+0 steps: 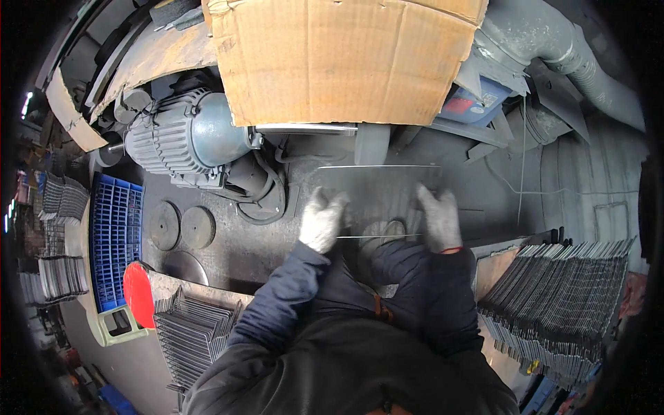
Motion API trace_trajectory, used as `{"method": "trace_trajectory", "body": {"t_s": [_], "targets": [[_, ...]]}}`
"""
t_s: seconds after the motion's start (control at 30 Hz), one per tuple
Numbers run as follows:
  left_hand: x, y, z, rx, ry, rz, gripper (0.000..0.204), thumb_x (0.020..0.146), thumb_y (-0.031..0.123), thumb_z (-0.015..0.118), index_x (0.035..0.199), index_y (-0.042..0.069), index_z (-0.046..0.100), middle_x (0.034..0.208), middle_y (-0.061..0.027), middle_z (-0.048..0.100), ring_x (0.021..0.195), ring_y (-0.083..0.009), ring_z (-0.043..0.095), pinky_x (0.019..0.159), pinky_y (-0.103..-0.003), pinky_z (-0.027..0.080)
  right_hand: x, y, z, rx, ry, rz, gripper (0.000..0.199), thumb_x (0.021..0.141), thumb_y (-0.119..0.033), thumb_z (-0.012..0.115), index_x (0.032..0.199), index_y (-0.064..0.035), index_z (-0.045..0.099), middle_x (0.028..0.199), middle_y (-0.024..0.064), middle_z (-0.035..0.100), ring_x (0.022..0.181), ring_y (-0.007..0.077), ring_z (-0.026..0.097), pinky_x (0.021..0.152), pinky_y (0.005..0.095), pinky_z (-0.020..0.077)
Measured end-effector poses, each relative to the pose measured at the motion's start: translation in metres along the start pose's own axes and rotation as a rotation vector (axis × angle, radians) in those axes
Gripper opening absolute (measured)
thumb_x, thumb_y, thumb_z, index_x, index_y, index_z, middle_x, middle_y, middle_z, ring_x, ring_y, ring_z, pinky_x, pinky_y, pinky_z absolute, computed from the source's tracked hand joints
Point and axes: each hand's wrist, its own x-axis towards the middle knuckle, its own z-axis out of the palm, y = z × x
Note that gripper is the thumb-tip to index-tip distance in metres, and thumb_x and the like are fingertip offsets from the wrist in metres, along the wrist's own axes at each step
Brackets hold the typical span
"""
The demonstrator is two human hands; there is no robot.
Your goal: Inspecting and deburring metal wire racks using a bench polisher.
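Observation:
Between my hands is a thin rectangular metal wire rack (379, 166), held roughly level in front of my knees. Its far and near edges show as bright lines, while the middle is blurred. My left hand (322, 221), in a pale work glove, is closed on its left side. On the right side, my gloved right hand (440, 218) grips it too, fingers partly smeared. A stack of similar wire racks (557, 304) stands to my right, and a smaller stack of bent wire racks (194, 332) lies to my left.
A large electric motor (183, 135) sits at the far left, beside two round discs (166, 225). Cardboard (339, 62) hangs over the machine ahead. A blue plastic crate (116, 238) and red disc (139, 294) are at left; a grey duct (532, 34) is at far right.

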Motion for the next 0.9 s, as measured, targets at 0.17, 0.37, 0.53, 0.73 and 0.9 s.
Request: {"method": "trace_trajectory", "body": {"t_s": [0.17, 0.37, 0.53, 0.73, 0.9], "targets": [[0.002, 0.008, -0.056, 0.056, 0.177, -0.008, 0.018, 0.104, 0.018, 0.067, 0.099, 0.002, 0.060, 0.067, -0.0059, 0.064, 0.053, -0.0166, 0.062, 0.049, -0.030, 0.052, -0.003, 0.007, 0.054, -0.102, -0.101, -0.046, 0.034, 0.102, -0.013, 0.067, 0.131, 0.0038, 0.065, 0.122, 0.0070, 0.070, 0.111, 0.0168, 0.063, 0.102, 0.0331, 0.0486], [0.018, -0.010, 0.007, 0.164, -0.029, 0.036, 0.020, 0.102, 0.015, 0.068, 0.112, -0.001, 0.060, 0.079, -0.0070, 0.067, 0.058, -0.0162, 0.063, 0.054, -0.031, 0.051, -0.010, -0.007, -0.005, 0.082, 0.114, 0.005, 0.029, 0.102, -0.008, 0.066, 0.129, 0.0025, 0.066, 0.118, 0.0092, 0.072, 0.098, 0.0172, 0.067, 0.088, 0.0334, 0.0541], [0.012, 0.000, -0.002, 0.104, 0.070, 0.020, 0.016, 0.102, 0.015, 0.069, 0.110, 0.003, 0.061, 0.079, -0.0068, 0.067, 0.058, -0.0160, 0.063, 0.053, -0.030, 0.052, -0.013, -0.010, 0.016, 0.127, 0.053, 0.001, 0.032, 0.102, -0.007, 0.067, 0.131, 0.0061, 0.065, 0.123, 0.0113, 0.073, 0.106, 0.0199, 0.067, 0.096, 0.0344, 0.0529], [0.006, 0.034, -0.061, 0.107, 0.142, 0.014, 0.017, 0.103, 0.020, 0.070, 0.103, 0.006, 0.060, 0.076, -0.0053, 0.066, 0.059, -0.0146, 0.063, 0.053, -0.030, 0.053, -0.007, 0.014, 0.076, -0.252, 0.013, 0.020, 0.028, 0.100, -0.013, 0.069, 0.124, 0.0009, 0.068, 0.109, 0.0063, 0.074, 0.093, 0.0171, 0.067, 0.083, 0.0346, 0.0538], [0.012, 0.003, 0.003, 0.143, -0.021, 0.013, 0.031, 0.102, 0.021, 0.072, 0.119, -0.002, 0.061, 0.084, -0.0053, 0.066, 0.069, -0.0130, 0.060, 0.059, -0.032, 0.053, -0.018, -0.015, 0.002, 0.122, 0.072, -0.004, 0.030, 0.101, -0.008, 0.069, 0.128, 0.0061, 0.065, 0.119, 0.0114, 0.072, 0.100, 0.0203, 0.069, 0.093, 0.0355, 0.0557]]}}
